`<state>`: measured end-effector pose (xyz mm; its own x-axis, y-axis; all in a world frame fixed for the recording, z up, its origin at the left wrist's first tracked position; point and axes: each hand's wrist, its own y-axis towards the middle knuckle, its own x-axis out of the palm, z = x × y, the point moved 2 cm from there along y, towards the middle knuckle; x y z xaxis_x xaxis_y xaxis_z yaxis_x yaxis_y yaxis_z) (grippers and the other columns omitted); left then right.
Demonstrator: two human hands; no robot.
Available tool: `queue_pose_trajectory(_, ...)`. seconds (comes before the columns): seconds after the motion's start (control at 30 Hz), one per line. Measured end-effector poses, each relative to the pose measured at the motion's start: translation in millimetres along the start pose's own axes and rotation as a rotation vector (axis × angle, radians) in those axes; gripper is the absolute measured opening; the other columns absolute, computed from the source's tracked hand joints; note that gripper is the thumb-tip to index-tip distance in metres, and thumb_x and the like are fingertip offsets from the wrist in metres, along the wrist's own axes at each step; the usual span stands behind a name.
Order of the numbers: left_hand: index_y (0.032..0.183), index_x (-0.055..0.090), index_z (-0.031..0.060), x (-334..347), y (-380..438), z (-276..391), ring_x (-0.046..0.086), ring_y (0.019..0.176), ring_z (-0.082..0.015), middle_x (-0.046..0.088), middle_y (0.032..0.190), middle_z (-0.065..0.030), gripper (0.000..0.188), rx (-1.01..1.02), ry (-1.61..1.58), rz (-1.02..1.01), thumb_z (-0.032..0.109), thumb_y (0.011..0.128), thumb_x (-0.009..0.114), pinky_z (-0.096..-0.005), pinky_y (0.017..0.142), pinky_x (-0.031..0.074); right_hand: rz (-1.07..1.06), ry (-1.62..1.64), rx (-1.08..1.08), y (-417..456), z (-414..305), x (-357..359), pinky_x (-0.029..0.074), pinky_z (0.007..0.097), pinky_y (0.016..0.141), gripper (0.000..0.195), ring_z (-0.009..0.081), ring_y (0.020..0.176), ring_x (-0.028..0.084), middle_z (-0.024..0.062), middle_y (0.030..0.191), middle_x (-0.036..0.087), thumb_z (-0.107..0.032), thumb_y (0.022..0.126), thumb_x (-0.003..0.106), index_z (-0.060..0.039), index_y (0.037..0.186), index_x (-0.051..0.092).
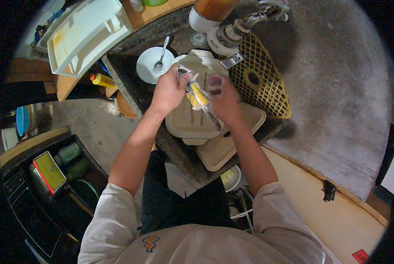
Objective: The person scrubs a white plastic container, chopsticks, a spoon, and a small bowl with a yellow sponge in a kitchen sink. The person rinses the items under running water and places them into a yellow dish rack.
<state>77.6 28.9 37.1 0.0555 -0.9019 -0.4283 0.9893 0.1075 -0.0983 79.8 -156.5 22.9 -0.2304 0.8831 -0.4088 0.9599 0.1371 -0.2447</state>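
Observation:
My left hand (171, 87) grips a metal utensil, its long shiny shaft (212, 121) slanting down to the right. Against this shaft sits a wet yellow sponge (198, 96), between my two hands. Close on its right is my right hand (226, 100), blurred, with curled fingers; whether it holds the sponge or the utensil I cannot tell. Both hands are over an off-white rectangular dish (180, 127) with end handles. A tan tray (218, 158) lies partly beneath that dish. Left of the dish, a white bowl (144, 71) has a metal spoon (162, 54) in it.
A faucet with a white AUX heater body (221, 41) reaches over the stone sink (183, 165) from the back right. Beside it leans a yellow lattice rack (266, 79). A white plastic bin (88, 43) and a yellow bottle (102, 80) are at left.

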Motion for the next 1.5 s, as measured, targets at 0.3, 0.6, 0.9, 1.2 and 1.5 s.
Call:
queue_pose_trajectory(0.3, 0.097, 0.055, -0.0013, 21, -1, -12, 0.064, 0.069, -0.0420, 0.062, 0.070, -0.0226, 0.025, 0.181, 0.009, 0.064, 0.020, 0.092, 0.066, -0.0444, 0.058, 0.049, -0.296, 0.576, 0.294, -1, 33, 15, 0.052, 0.0364, 0.081, 0.033, 0.0203, 0.093, 0.063, 0.0104, 0.102, 0.064, -0.016, 0.087, 0.066, 0.0021, 0.114, 0.056)
queue_pose_trajectory(0.6, 0.100, 0.053, -0.0004, 17, -6, -13, 0.064, 0.063, -0.0399, 0.061, 0.066, -0.0214, 0.023, 0.058, 0.040, 0.158, 0.018, 0.093, 0.064, -0.0445, 0.055, 0.048, 0.097, -0.172, -0.119, -18, 13, -1, 0.051, 0.0356, 0.078, 0.026, 0.0240, 0.086, 0.064, 0.0139, 0.095, 0.065, 0.000, 0.076, 0.067, -0.0007, 0.100, 0.056)
queue_pose_trajectory(0.9, 0.105, 0.052, 0.0011, 3, -15, -34, 0.068, 0.066, -0.0122, 0.067, 0.089, -0.0073, 0.014, -0.264, -0.320, -0.073, 0.010, 0.096, 0.059, -0.0259, 0.050, 0.050, 0.004, 0.072, -0.072, -27, -31, -42, 0.048, 0.0318, 0.092, 0.032, 0.0209, 0.102, 0.061, 0.0106, 0.107, 0.063, 0.000, 0.083, 0.069, -0.0007, 0.114, 0.059)
queue_pose_trajectory(1.2, 0.103, 0.057, -0.0039, 7, -20, 2, 0.072, 0.073, -0.0210, 0.070, 0.089, -0.0159, 0.012, -0.084, -0.097, -0.022, 0.005, 0.095, 0.057, -0.0324, 0.060, 0.057, 0.004, -0.490, -0.517, -1, 2, -5, 0.053, 0.0438, 0.086, 0.042, 0.0381, 0.105, 0.061, 0.0170, 0.113, 0.064, -0.005, 0.076, 0.073, -0.0059, 0.116, 0.061)
queue_pose_trajectory(1.5, 0.099, 0.056, 0.0002, 8, -22, -7, 0.068, 0.076, -0.0376, 0.067, 0.082, -0.0215, 0.014, 0.129, 0.085, 0.053, 0.011, 0.093, 0.061, -0.0433, 0.064, 0.053, -0.323, -0.278, -0.200, 4, -4, 10, 0.053, 0.0352, 0.081, 0.040, 0.0262, 0.089, 0.068, 0.0181, 0.104, 0.069, -0.003, 0.080, 0.064, -0.0014, 0.120, 0.062)
